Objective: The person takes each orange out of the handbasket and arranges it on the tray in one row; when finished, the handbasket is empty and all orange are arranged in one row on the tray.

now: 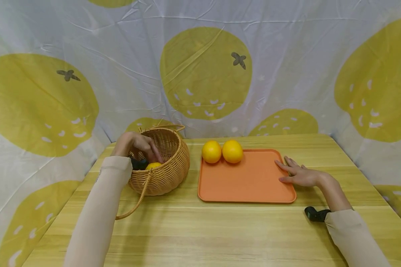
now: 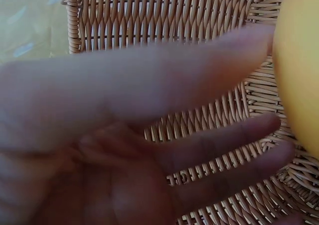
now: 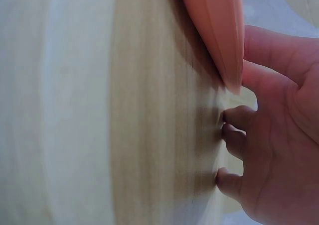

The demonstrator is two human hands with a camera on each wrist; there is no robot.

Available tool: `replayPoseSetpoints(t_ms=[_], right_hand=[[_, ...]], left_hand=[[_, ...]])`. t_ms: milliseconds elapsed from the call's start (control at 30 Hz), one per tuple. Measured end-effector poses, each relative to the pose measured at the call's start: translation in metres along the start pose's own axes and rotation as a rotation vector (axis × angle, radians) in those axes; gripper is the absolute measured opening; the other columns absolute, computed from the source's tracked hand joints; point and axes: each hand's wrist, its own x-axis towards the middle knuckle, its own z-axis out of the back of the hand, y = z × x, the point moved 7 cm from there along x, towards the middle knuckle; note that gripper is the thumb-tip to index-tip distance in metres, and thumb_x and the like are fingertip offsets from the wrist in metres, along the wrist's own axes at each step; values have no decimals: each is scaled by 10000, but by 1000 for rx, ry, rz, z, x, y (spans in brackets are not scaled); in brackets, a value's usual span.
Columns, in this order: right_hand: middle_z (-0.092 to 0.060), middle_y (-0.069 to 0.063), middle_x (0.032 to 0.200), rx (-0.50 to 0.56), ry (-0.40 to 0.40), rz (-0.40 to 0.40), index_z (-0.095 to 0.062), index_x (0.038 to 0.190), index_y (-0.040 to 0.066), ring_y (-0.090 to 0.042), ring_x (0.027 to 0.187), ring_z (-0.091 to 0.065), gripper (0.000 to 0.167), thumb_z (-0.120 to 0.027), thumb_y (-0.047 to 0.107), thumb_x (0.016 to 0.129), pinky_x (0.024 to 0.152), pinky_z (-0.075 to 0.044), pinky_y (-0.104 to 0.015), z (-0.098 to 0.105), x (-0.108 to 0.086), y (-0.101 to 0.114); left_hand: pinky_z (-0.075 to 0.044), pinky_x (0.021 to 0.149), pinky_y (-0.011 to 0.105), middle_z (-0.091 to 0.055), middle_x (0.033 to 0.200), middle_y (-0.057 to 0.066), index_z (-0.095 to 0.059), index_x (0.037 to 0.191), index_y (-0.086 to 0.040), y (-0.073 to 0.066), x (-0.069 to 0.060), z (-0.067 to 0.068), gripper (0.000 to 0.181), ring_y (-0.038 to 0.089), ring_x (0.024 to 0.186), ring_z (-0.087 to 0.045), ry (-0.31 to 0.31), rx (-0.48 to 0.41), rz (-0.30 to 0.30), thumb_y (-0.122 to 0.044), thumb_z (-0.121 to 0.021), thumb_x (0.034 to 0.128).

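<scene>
My left hand (image 1: 141,145) reaches down into a wicker basket (image 1: 168,178) on the left. An orange (image 1: 153,165) lies inside, partly hidden by the rim. In the left wrist view the thumb reaches the edge of that orange (image 2: 301,70), and whether they touch I cannot tell; the fingers extend loosely beneath. On the right, my right hand (image 1: 304,176) rests spread at the right edge of an orange tray (image 1: 247,185). Thumb and index finger lie over the tray's rim, while the other fingertips meet the table in the right wrist view.
Two oranges, a left one (image 1: 211,152) and a right one (image 1: 232,151), sit side by side at the tray's back left corner. One basket handle (image 1: 133,211) hangs toward the front. Behind the wooden table (image 1: 220,233) hangs a fruit-printed curtain (image 1: 274,66).
</scene>
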Motion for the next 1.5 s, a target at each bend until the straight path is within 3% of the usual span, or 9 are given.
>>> replayPoseSetpoints(t_ms=[233,400,533,767,933,1100,1200,1333,1500], right_hand=[[196,-377,1645,2,-2,2,-100,1643,-28,-574,1510,212,887,-612,372,1038,1129,162,-779,0,0,-1],[196,-373,1647,1,-3,-1,-100,1645,-24,-569,1512,212,889,-612,377,1038,1132,160,-777,0,1,-3],[195,-373,1647,-2,-4,-2,-103,1645,-23,-568,1513,213,887,-611,378,1038,1132,160,-777,0,2,-3],[195,-375,1647,-5,-1,0,-100,1644,-27,-569,1512,214,893,-613,382,1036,1129,160,-779,0,2,-1],[197,-374,1647,-12,2,-2,-99,1644,-28,-565,1514,217,896,-611,385,1036,1129,159,-780,0,2,0],[198,-375,1645,-12,-2,-1,-102,1642,-31,-569,1511,218,890,-610,379,1038,1127,164,-780,0,2,-1],[196,-377,1645,-7,-6,2,-106,1640,-36,-573,1509,217,887,-611,373,1038,1126,167,-780,0,1,0],[196,-381,1643,-5,-8,2,-104,1639,-41,-576,1507,218,887,-611,369,1039,1123,170,-781,-1,1,-1],[187,-384,1643,-10,-10,2,-107,1640,-38,-579,1508,210,888,-615,371,1036,1123,163,-784,-1,1,0]], left_hand=[[-451,1145,532,-691,1338,13,-731,1294,-127,1,-2,-1,358,335,1428,-493,12,30,13,-263,-754,964],[-499,1027,348,-559,1517,129,-677,1372,-109,-3,0,-4,388,311,1440,-458,80,11,-72,-75,-685,985],[-508,837,245,-558,1535,117,-712,1347,-143,0,0,-4,486,225,1289,-570,94,-43,-65,94,-551,954],[-523,913,282,-512,1578,117,-728,1326,-148,8,-1,-5,423,309,1428,-478,123,-129,-46,42,-535,1000],[-530,1038,351,-631,1448,115,-717,1322,-75,9,-2,-3,352,230,1288,-600,29,-63,-6,-179,-709,986],[-524,883,272,-640,1318,73,-707,1298,-52,11,-5,-6,349,89,952,-577,-1,-66,35,-200,-727,984],[-491,843,252,-585,1423,116,-693,1324,-86,6,-2,-6,318,146,1054,-563,32,-76,-16,-106,-670,1007],[-495,1049,330,-530,1543,148,-681,1374,-117,2,1,-5,399,265,1387,-502,80,-98,-78,19,-597,1008],[-451,1153,380,-564,1530,123,-672,1384,-75,3,-1,-4,516,319,1461,-471,84,-111,-107,164,-466,976]])
